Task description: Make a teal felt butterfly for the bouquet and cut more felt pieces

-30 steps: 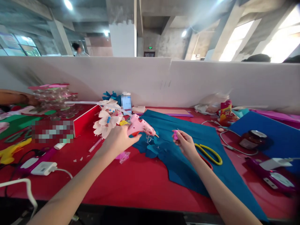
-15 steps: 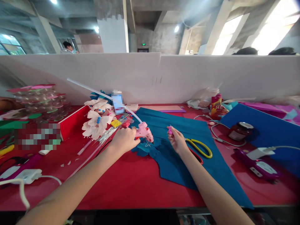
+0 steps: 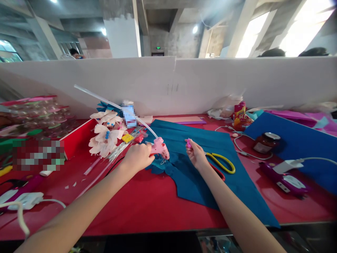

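Just below the middle of my view, the pink glue gun [image 3: 159, 147] hangs over some teal petals [image 3: 159, 168], its nose angled down toward five o'clock and a long clear glue stick [image 3: 97, 97] running from its back toward ten. My left hand [image 3: 139, 155] is curled firmly round the handle, fingers wrapped with little gap left. At three o'clock from the gun, and apart from it, my right hand [image 3: 195, 154] has thumb and fingertips pinched together on a small pink piece [image 3: 188, 143]; its exact shape is too small to tell.

A large teal sheet [image 3: 189, 186] spreads from twelve o'clock round to five, reaching under my right forearm. Scissors [image 3: 233, 164] with one yellow and one red handle lie on it between three and four, just beside my right wrist.

At nine o'clock from the gun are thin metal wires [image 3: 118, 151] and, beyond, pale pink flowers [image 3: 98, 142] with blue centres. A phone [image 3: 130, 116] stands upright between ten and eleven. Farther out at three sits a dark jar [image 3: 266, 143], a purple power strip [image 3: 284, 182] nearer me. All of it rests on a red table [image 3: 137, 203], with a white partition [image 3: 152, 80] across twelve.
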The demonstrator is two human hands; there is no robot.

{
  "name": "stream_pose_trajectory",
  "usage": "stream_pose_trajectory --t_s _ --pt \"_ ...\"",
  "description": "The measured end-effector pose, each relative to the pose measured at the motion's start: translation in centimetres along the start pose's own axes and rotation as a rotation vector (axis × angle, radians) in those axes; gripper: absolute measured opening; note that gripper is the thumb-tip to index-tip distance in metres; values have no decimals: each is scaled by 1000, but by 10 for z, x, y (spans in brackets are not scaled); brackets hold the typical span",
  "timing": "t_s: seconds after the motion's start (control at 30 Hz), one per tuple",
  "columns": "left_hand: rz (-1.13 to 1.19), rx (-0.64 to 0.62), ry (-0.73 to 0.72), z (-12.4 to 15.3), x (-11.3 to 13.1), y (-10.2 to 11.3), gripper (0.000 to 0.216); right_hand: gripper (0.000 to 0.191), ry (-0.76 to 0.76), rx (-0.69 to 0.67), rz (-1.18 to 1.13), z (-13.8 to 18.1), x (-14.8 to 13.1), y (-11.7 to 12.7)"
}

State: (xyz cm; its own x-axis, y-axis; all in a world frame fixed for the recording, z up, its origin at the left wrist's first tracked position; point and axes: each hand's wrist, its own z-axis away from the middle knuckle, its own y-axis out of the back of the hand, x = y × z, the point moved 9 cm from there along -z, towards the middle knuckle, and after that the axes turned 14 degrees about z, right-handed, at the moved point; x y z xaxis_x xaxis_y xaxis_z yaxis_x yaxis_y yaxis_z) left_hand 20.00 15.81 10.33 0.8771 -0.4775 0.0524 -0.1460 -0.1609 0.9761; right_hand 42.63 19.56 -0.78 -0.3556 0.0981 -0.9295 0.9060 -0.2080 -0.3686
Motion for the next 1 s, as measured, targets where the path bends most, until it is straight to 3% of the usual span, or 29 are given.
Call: stream_pose_trajectory --t_s 1.0 --pt "-26 12 15 1 -7 1 22 27 -26 14 -40 -3 4 2"
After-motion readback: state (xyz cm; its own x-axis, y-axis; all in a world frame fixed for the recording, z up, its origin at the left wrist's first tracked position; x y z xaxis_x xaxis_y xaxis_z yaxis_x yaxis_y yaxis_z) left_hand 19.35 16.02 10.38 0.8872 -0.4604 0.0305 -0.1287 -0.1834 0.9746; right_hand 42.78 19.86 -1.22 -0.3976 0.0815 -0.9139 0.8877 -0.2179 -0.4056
